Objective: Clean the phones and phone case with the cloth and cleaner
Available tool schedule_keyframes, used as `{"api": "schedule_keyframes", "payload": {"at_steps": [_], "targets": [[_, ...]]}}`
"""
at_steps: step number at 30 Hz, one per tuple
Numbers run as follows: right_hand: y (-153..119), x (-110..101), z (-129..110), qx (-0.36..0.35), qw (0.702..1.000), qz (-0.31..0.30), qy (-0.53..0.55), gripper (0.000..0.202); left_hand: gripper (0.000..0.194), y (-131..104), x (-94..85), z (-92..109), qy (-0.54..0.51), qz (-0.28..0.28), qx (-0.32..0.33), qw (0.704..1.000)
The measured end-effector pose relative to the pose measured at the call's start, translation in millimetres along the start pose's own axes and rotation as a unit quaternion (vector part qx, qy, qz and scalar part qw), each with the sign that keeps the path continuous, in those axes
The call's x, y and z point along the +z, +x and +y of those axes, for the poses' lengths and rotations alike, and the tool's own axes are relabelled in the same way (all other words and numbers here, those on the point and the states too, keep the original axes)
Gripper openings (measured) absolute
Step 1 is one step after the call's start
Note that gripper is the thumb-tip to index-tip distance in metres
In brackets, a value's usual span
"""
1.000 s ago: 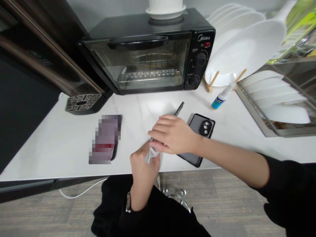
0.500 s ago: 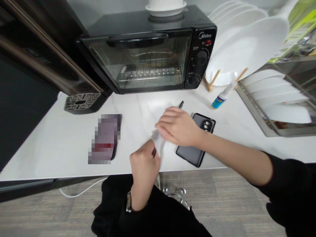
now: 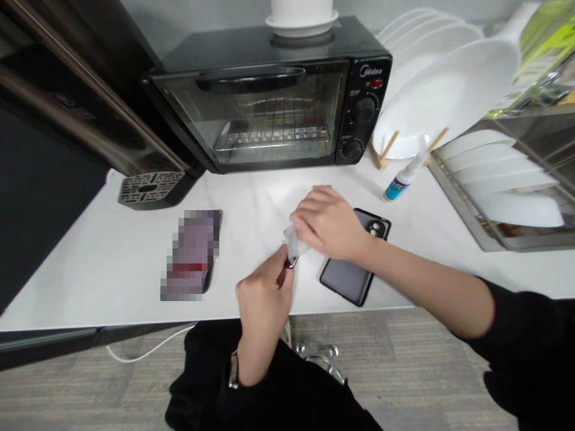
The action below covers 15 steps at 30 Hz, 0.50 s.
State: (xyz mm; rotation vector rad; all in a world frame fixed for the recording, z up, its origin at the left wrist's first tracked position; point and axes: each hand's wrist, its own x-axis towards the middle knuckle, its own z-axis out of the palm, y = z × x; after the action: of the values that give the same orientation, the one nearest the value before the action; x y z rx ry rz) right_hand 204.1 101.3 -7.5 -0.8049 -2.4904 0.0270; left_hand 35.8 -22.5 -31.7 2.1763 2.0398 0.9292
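My left hand point(image 3: 263, 293) is closed on a thin dark object point(image 3: 281, 277) with a curved shiny edge near the thumb; most of it is hidden, so its kind is unclear. My right hand point(image 3: 330, 224) is bent over a crumpled white tissue point(image 3: 294, 242) and presses it against this object just above my left hand. Under my right forearm lies a black-edged phone case point(image 3: 348, 280) with a grey back and round camera openings; whether a phone is inside I cannot tell. Left of my hands lies a phone-shaped thing point(image 3: 191, 254), its surface blurred out.
A small spray bottle point(image 3: 398, 184) with a blue label stands right of my hands. Behind are a black toaster oven point(image 3: 269, 114), white plates point(image 3: 444, 90) in a wooden rack and a metal dish rack point(image 3: 476, 221). A dark dispenser point(image 3: 153, 188) is at the left.
My right hand has shifted slightly right along the object. The tissue has drawn back from my left hand, baring a dark curved edge there. The object's far tip is now hidden.
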Motion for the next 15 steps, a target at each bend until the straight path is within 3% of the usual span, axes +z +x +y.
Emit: {"api": "schedule_keyframes", "payload": {"at_steps": [2, 4, 6, 8, 10, 12, 15], "targets": [[-1, -4, 19, 0.119, 0.992, 0.029, -0.019, 0.043, 0.036, 1, -0.4, 3, -0.038, 0.001, 0.003, 0.999], [-2, -6, 21, 0.148, 0.988, 0.045, -0.015, 0.041, 0.039, 2, -0.7, 3, -0.053, 0.003, 0.009, 0.999], [-4, -5, 5, 0.067, 0.997, 0.033, 0.012, 0.038, 0.03, 1, -0.9, 1, -0.033, 0.003, 0.011, 0.999], [-4, -2, -15, -0.079, 0.996, 0.004, 0.044, 0.036, 0.016, 1, -1.1, -1, 0.014, 0.0, 0.014, 1.0], [-4, 0, -23, -0.164, 0.985, -0.021, 0.053, 0.035, 0.019, 1, -1.1, -3, 0.05, -0.004, 0.011, 0.999], [-3, -1, -11, -0.115, 0.993, -0.02, 0.033, 0.039, 0.018, 1, -1.1, -2, 0.038, -0.002, 0.005, 0.999], [-3, -5, 19, 0.068, 0.997, 0.025, 0.005, 0.045, 0.03, 2, -0.9, 1, -0.03, -0.004, 0.0, 1.0]]}}
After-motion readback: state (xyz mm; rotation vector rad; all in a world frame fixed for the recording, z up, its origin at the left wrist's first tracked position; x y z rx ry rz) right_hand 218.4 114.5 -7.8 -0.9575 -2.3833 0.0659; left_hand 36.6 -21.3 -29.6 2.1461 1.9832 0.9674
